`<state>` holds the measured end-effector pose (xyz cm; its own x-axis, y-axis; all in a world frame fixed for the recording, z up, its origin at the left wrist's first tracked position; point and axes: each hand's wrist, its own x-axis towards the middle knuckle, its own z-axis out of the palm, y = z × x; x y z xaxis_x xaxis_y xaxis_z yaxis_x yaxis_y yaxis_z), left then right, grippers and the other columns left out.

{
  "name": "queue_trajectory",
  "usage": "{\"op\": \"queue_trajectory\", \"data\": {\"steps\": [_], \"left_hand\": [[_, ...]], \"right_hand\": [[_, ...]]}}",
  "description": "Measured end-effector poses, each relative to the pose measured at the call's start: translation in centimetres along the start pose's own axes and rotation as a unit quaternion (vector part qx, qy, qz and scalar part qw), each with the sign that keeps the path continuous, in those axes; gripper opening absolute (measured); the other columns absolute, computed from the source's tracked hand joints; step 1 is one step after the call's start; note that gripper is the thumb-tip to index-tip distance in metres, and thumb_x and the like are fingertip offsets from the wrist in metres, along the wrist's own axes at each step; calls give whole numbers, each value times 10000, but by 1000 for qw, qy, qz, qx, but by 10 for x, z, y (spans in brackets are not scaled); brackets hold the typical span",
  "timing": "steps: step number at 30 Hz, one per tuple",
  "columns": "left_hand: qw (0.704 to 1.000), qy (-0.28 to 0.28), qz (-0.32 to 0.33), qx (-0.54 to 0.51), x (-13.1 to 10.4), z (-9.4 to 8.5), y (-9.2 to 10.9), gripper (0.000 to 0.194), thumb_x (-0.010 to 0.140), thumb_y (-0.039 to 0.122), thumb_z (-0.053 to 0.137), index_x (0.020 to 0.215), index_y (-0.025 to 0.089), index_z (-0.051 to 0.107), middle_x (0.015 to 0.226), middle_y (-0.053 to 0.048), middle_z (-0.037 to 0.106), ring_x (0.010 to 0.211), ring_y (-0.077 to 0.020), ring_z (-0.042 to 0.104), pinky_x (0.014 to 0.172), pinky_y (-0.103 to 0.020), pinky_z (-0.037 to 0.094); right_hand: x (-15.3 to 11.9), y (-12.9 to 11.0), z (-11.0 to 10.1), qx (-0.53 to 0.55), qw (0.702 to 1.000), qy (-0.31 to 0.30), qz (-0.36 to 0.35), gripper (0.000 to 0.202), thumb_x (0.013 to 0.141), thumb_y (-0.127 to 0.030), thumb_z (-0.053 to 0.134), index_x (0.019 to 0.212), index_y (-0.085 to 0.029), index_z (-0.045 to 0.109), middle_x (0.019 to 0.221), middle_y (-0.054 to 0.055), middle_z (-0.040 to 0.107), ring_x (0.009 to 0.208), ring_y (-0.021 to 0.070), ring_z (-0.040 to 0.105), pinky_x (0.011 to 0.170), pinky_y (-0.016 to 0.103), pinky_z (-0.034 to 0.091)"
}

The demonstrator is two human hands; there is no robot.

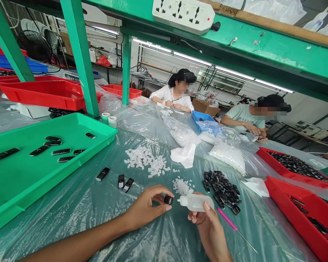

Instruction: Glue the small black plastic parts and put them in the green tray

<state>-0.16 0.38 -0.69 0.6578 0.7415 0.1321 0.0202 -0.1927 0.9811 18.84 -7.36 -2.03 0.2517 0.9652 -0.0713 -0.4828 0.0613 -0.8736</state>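
Between thumb and fingers, my left hand pinches a small black plastic casing, one end turned to the right. My right hand grips a translucent white squeeze bottle, its nozzle pointing left, close to the casing but apart from it. Behind the bottle is a small heap of tiny white parts. To the right lie a pile of black casings and a pink-handled screwdriver-like tool with a thin metal shaft. Three more black pieces rest left of my hands.
A green tray with several black pieces stands left. Red trays hold black parts at right. White pieces and a bag of white parts lie ahead. Two people sit across the plastic-covered table. A green shelf beam crosses overhead.
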Motion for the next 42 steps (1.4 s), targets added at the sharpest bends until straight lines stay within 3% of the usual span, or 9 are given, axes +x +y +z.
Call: {"op": "queue_trajectory", "data": {"steps": [19,42], "left_hand": [[996,20,17,90,0,2,-1,157,790,237,603,941,221,641,862,-20,569,713,-137,525,609,-216,412],[993,12,0,120,-1,1,1,112,795,279,581,881,208,590,834,-11,574,694,-141,511,568,-206,373]], "right_hand": [[-9,-7,18,-186,976,74,-83,347,705,-453,647,935,-197,605,690,12,597,535,135,481,557,269,403],[-7,-2,6,-219,972,43,-67,341,705,-451,643,928,-194,613,637,4,570,524,143,478,518,255,398]]}}
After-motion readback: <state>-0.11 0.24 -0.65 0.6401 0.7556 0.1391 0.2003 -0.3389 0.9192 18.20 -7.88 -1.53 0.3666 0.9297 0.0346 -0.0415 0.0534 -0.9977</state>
